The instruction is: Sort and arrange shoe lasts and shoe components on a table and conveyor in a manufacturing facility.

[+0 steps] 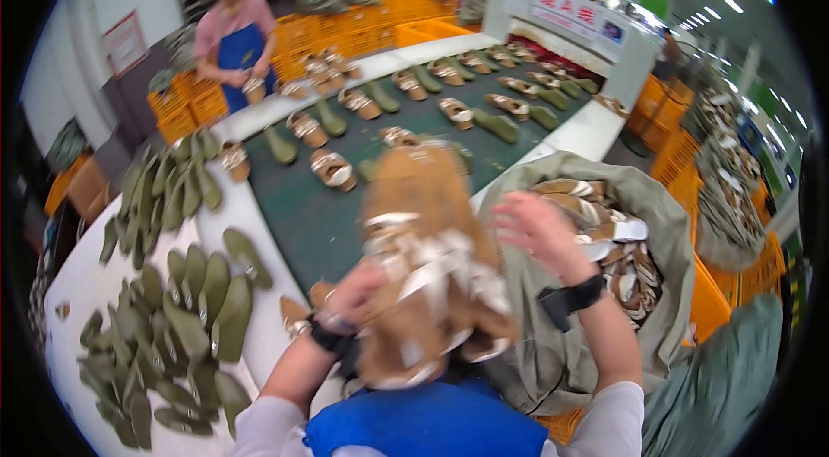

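- I had the left hand (356,288) closed on the left side of a motion-blurred bundle of tan sandals with white straps (432,284), its fingers partly hidden
- My right hand (528,224) was open, empty and clear of the bundle, near the grey-green cloth sack (548,349)
- The bundle was between both hands, before the blue apron (423,427)
- Olive-green foot-shaped forms (181,319) lay piled on the white bench (263,336) at left

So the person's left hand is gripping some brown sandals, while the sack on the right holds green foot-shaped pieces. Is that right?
Not quite: the head view shows that the sack on the right holds brown-and-white sandals. The rest stands: the person's left hand is gripping some brown sandals.
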`<control>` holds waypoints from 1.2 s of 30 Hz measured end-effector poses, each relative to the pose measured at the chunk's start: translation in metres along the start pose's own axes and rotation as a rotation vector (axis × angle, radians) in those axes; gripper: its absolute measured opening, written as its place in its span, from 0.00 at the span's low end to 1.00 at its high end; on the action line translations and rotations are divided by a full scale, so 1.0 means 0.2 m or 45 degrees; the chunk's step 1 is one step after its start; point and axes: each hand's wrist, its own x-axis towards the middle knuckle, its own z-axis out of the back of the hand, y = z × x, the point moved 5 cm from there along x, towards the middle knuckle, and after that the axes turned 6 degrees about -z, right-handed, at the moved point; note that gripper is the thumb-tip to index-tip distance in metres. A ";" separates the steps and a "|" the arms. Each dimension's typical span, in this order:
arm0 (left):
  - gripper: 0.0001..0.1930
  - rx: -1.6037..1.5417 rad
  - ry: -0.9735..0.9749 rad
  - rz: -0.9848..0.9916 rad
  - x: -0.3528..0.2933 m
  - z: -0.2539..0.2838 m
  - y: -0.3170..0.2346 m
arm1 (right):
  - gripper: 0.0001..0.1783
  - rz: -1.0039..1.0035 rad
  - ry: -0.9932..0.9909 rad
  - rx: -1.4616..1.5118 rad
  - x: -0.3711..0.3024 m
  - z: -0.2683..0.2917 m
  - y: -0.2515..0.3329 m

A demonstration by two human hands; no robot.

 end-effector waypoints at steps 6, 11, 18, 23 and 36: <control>0.19 -0.064 -0.613 0.176 -0.10 0.36 0.32 | 0.20 -0.491 0.126 0.099 0.04 -0.28 -0.68; 0.23 -0.444 -0.389 0.181 -0.12 0.41 0.28 | 0.22 -0.077 0.043 -0.356 0.12 -0.17 -0.64; 0.42 -0.301 -0.390 -0.197 -0.19 0.57 0.08 | 0.27 -0.132 0.054 0.283 0.30 -0.06 -0.32; 0.28 0.087 0.047 -0.398 -0.29 0.86 0.03 | 0.26 -0.109 0.288 0.347 0.45 -0.26 -0.27; 0.21 0.863 -0.899 -0.354 -0.57 0.65 -0.91 | 0.31 -0.082 0.529 -0.413 0.73 -0.89 -0.46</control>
